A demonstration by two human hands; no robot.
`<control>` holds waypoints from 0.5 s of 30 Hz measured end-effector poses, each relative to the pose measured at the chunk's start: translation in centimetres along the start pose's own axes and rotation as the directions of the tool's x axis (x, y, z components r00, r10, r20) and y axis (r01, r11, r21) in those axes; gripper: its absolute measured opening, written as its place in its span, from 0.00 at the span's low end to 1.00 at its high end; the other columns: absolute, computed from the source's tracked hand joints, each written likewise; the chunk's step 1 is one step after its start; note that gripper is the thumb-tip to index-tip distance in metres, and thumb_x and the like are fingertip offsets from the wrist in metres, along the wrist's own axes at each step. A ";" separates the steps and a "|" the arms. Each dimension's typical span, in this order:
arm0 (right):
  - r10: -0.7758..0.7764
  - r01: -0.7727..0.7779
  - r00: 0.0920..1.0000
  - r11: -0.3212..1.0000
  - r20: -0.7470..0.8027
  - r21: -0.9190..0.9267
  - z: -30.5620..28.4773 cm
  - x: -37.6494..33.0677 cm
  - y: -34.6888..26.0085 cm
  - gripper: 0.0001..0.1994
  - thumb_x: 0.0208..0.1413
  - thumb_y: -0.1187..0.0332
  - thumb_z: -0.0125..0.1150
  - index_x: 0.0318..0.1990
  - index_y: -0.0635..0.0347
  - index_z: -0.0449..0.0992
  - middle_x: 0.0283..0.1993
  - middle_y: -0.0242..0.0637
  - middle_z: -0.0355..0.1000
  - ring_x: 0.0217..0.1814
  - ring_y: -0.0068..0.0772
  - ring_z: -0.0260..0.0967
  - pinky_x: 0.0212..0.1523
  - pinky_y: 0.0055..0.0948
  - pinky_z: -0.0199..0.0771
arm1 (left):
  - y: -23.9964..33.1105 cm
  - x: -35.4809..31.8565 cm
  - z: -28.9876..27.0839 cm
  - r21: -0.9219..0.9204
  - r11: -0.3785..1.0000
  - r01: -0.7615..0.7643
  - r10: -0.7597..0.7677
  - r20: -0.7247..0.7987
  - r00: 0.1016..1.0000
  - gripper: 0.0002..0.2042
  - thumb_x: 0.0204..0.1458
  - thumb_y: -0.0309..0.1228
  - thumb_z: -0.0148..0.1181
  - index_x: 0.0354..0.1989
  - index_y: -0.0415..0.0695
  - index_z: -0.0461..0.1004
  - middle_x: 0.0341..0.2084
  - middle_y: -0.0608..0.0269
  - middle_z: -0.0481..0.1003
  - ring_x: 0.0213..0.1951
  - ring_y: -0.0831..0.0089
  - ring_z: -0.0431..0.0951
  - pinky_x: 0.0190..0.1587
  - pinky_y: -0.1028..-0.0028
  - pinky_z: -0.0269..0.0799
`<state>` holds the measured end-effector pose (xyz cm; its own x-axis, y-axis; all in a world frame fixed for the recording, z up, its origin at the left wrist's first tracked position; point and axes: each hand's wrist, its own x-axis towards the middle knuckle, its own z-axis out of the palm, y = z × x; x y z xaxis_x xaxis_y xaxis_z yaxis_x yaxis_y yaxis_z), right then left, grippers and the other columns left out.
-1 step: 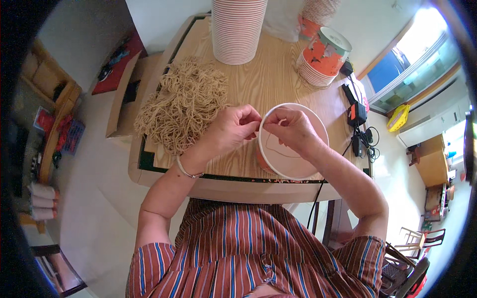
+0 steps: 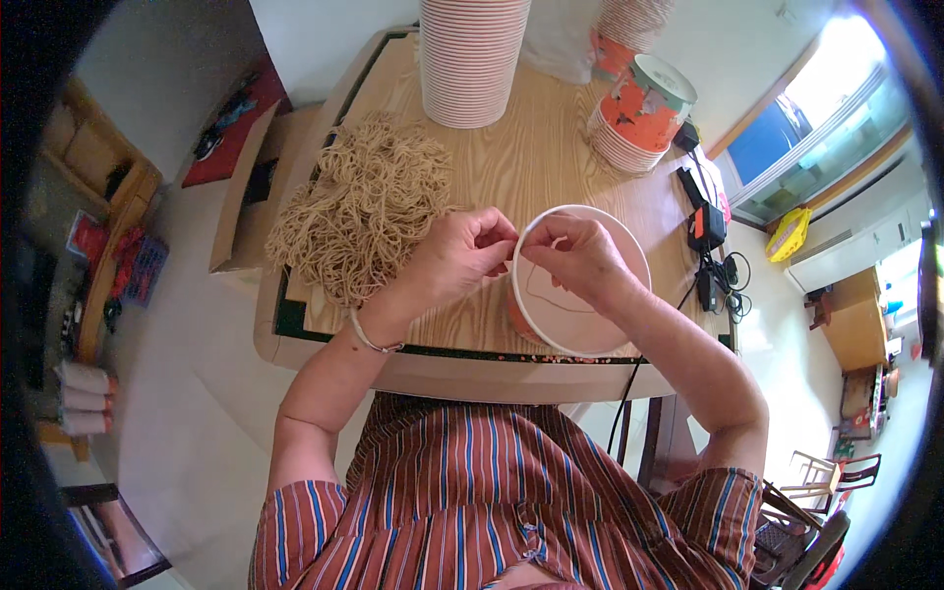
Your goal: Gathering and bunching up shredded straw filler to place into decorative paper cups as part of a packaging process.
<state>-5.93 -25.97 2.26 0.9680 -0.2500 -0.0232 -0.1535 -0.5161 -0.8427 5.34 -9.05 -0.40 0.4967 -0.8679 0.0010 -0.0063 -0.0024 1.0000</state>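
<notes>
Cup: one, mouth tipped up toward the person.
Left hand: fingers pinched on cup rim.
Right hand: pinching string inside cup.
Stacks: three cup stacks behind.

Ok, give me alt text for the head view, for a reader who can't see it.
Both hands meet at the rim of a white paper bucket on a wooden table: the left hand pinches at the rim, and the right hand reaches inside, where a thin cord loops. A pile of tan cords lies to the left, and stacked buckets stand behind.
</notes>
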 end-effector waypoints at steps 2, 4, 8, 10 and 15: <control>0.025 -0.025 1.000 1.000 0.000 -0.017 0.1 0.0 -0.3 0.07 0.49 0.69 0.66 0.34 0.62 0.80 0.32 0.35 0.75 0.34 0.27 0.72 0.38 0.29 0.73 | -0.5 0.0 0.1 0.048 0.999 -0.019 0.020 -0.021 1.000 0.07 0.59 0.29 0.59 0.39 0.38 0.73 0.28 0.69 0.76 0.30 0.82 0.76 0.34 0.80 0.76; -0.015 0.014 1.000 1.000 0.018 0.018 0.1 -0.1 -0.3 0.05 0.55 0.70 0.64 0.34 0.62 0.78 0.26 0.27 0.69 0.23 0.15 0.66 0.20 0.18 0.65 | -1.0 0.0 0.3 0.084 0.995 -0.055 0.061 -0.064 0.996 0.05 0.60 0.27 0.58 0.38 0.38 0.72 0.27 0.68 0.76 0.28 0.83 0.76 0.33 0.80 0.76; 0.136 -0.141 0.986 0.988 0.098 0.055 -0.1 -0.5 -0.9 0.05 0.56 0.70 0.63 0.36 0.61 0.77 0.26 0.27 0.69 0.22 0.15 0.66 0.20 0.18 0.64 | -1.1 0.0 0.5 0.062 0.994 -0.089 0.096 -0.130 0.987 0.03 0.60 0.25 0.56 0.36 0.39 0.72 0.28 0.68 0.76 0.29 0.82 0.76 0.33 0.79 0.77; 0.230 -0.245 0.960 0.966 0.157 0.081 -0.5 -0.6 -1.9 0.05 0.58 0.70 0.62 0.37 0.62 0.76 0.26 0.28 0.70 0.21 0.16 0.65 0.20 0.19 0.64 | -0.7 -0.2 0.6 -0.081 0.993 -0.089 0.071 -0.208 0.976 0.03 0.59 0.23 0.52 0.34 0.39 0.71 0.29 0.67 0.76 0.29 0.82 0.76 0.32 0.79 0.76; 0.175 -0.224 0.964 0.941 0.200 0.255 -0.9 -0.7 -1.8 0.05 0.59 0.70 0.60 0.36 0.63 0.74 0.25 0.28 0.69 0.20 0.16 0.64 0.19 0.19 0.63 | -0.7 -0.5 0.0 -0.212 0.966 -0.146 0.084 -0.276 0.957 0.03 0.61 0.25 0.52 0.37 0.40 0.70 0.32 0.65 0.77 0.32 0.80 0.77 0.35 0.78 0.76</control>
<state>-6.49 -25.63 4.29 0.9459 -0.1679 -0.2775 -0.3104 -0.2203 -0.9247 5.05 -8.61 -1.11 0.7150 -0.6938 0.0868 0.1051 0.2294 0.9676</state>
